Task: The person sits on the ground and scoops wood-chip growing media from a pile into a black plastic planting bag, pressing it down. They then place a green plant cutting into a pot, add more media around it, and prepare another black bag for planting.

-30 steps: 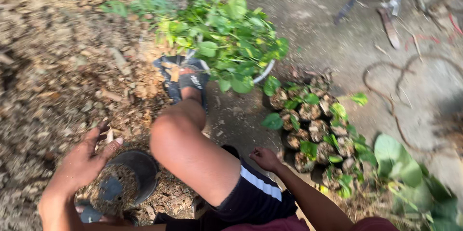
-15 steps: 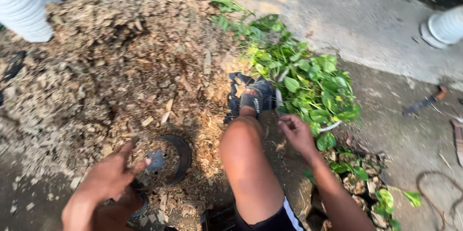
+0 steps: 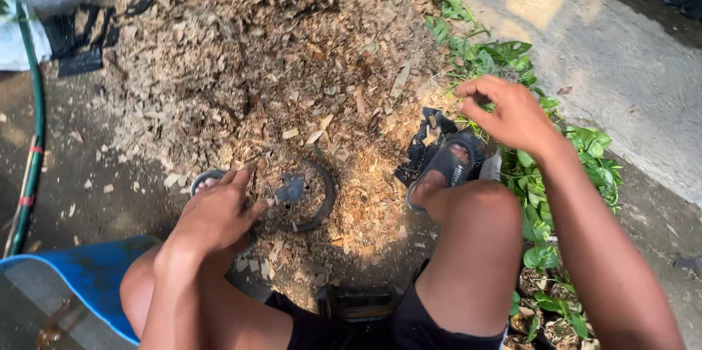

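One black round pot (image 3: 307, 193) lies half-buried in the pile of wood chips (image 3: 270, 57), between the person's knees. Left hand (image 3: 219, 211) rests at its near rim, fingers spread flat, gripping nothing. Right hand (image 3: 512, 112) hovers above leafy green plants (image 3: 541, 167), fingers loosely curled, nothing in them. Black sandal (image 3: 446, 163) on right foot beside the plants. Blue seat (image 3: 88, 277) lower left; green hose (image 3: 33, 130) along left edge.
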The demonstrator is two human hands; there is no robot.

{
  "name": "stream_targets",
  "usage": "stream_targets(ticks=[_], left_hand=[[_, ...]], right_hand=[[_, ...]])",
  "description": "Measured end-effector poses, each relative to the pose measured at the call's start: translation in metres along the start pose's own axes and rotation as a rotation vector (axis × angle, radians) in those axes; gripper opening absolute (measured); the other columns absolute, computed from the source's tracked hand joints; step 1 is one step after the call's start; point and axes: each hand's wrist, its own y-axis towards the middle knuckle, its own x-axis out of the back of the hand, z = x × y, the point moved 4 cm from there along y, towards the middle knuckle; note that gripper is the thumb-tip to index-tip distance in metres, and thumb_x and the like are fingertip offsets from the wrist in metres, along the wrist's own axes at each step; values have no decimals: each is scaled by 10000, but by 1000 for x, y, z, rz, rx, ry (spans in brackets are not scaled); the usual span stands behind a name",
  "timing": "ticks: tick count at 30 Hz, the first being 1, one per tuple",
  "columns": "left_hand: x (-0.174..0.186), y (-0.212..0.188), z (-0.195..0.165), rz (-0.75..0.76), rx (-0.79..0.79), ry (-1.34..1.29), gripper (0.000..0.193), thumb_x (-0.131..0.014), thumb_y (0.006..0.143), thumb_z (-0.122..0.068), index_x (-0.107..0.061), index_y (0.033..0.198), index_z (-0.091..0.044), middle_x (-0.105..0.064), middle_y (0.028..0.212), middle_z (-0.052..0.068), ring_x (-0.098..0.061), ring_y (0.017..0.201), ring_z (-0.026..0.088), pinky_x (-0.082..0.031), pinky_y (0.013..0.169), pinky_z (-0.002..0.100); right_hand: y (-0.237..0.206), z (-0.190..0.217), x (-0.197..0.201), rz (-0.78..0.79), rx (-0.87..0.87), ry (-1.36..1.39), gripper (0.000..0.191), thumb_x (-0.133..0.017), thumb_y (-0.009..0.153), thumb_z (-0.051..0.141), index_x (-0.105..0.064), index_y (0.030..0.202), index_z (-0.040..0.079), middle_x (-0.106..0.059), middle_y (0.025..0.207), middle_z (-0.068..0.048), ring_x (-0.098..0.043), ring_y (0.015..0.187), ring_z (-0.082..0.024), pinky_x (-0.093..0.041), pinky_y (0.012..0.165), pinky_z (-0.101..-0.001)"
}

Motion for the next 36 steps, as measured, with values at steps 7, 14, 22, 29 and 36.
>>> stream_targets(ticks=[7, 14, 22, 29, 36], left_hand=[[-17, 3, 0, 64, 2, -91, 776, -644, 907, -396, -337, 1539, -68, -509, 1443, 251, -531, 1291, 412, -437, 1062, 474], [-17, 22, -8, 102, 25, -62, 770, -637, 914, -426, -339, 1529, -72, -560, 1386, 212, -532, 1300, 380, -439, 1060, 469], [-10, 61, -14, 114, 13, 90, 818, -628, 893, -434, -345, 1570, -72, -581, 1364, 190, -570, 1257, 358, -439, 1046, 466], [-18, 83, -17, 185, 34, 134, 740, -602, 921, -445, -380, 1528, -85, -603, 1326, 162, -577, 1252, 341, -440, 1068, 466], [-11, 86, -23, 136, -9, 86, 784, -618, 908, -432, -358, 1561, -87, -583, 1348, 177, -552, 1277, 353, -403, 1093, 480]], right_hand=[[77, -10, -48, 326, 121, -374, 282, -645, 929, 342, -735, 1127, 163, -718, 1161, -138, -664, 1042, -402, -533, 862, -527], [70, -117, -208, 607, -184, -396, 334, -631, 902, 247, -726, 1221, 219, -735, 1181, -140, -678, 1124, -347, -539, 975, -464], [21, -160, -309, 227, -448, 160, 632, -751, 824, 351, -619, 1404, 138, -551, 1462, -216, -512, 1362, -363, -397, 1145, -404], [47, -179, -344, 245, -635, 211, 817, -830, 881, 393, -446, 1479, -9, -335, 1570, -302, -315, 1438, -421, -289, 1121, -454], [58, -185, -310, 4, -727, 177, 359, -746, 908, 302, -783, 1212, 115, -773, 1047, -172, -727, 949, -280, -552, 874, -395]])
